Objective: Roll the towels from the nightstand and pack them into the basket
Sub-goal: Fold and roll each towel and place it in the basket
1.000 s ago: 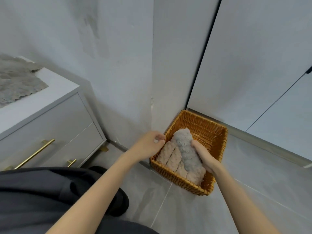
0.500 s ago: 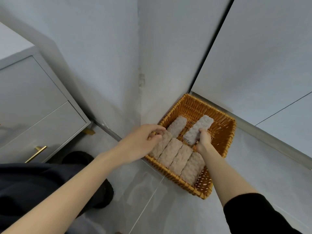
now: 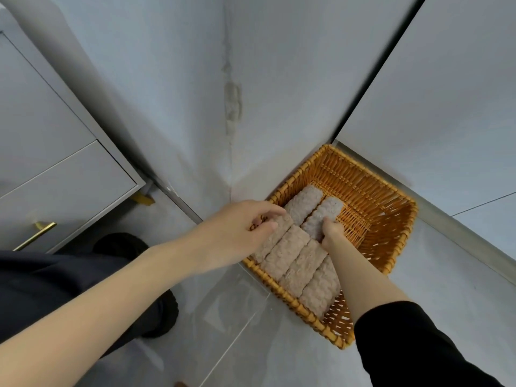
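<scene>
A wicker basket (image 3: 371, 191) stands on the floor in the wall corner. Several rolled beige towels (image 3: 287, 252) lie side by side along its near-left half, and one more roll (image 3: 303, 202) lies behind them. My right hand (image 3: 331, 230) grips the near end of a grey-beige rolled towel (image 3: 325, 210), which lies in the basket beside that back roll. My left hand (image 3: 245, 227) rests with curled fingers on the basket's left rim, the thumb touching the leftmost roll. The far-right half of the basket shows bare wicker.
A grey nightstand (image 3: 55, 169) with gold handles (image 3: 36, 233) stands at the left, its top out of view. White walls meet behind the basket, and a cabinet door (image 3: 446, 93) rises at the right. My dark-clothed leg and shoe (image 3: 134, 247) are at the lower left.
My right hand has lowered the grey-beige roll from above the other rolls down into the basket behind them. My left hand stayed at the left rim. The view tilted down, away from the nightstand top.
</scene>
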Demonstrator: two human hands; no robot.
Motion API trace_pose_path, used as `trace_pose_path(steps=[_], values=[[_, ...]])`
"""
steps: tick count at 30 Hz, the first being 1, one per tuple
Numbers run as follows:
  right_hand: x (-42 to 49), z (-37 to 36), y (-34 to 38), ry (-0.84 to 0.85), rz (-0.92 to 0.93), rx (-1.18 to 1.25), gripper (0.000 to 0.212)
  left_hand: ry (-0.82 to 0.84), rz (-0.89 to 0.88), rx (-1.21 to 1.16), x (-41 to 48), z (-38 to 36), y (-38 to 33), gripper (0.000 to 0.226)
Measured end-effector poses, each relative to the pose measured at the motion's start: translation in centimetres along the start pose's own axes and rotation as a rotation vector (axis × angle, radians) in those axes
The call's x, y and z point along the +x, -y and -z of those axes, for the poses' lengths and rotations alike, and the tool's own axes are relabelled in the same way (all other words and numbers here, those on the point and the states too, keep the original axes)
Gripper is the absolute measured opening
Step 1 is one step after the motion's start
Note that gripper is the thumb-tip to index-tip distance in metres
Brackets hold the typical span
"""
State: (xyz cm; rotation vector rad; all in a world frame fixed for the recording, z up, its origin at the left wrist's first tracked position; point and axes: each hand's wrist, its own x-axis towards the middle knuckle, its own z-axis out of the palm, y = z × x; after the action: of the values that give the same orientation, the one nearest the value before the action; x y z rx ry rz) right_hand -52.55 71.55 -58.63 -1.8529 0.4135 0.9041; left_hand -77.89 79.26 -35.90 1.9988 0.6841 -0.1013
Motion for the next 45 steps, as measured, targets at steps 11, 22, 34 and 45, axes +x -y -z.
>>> trace_pose_path(steps=[11, 22, 34, 45], values=[[0.7, 1.0, -1.2, -0.070, 0.145, -0.388, 0.040, 0.020, 0.015, -0.043, 0.0, 0.3, -0.3, 0.024], [-0.8, 1.7, -1.8, -0.067, 0.343, -0.654, 0.025, 0.035, 0.030, -0.018, -0.2, 0.7, -0.2, 0.026], [-2.3, -2.1, -1.9, 0.355, 0.560, -0.984, 0.038, 0.015, 0.030, -0.018, -0.7, 0.8, 0.4, 0.025], [-3.4, -0.7, -0.3, 0.184, 0.678, -0.751, 0.031, 0.016, 0.008, -0.014, -1.0, 1.0, 0.3, 0.026]])
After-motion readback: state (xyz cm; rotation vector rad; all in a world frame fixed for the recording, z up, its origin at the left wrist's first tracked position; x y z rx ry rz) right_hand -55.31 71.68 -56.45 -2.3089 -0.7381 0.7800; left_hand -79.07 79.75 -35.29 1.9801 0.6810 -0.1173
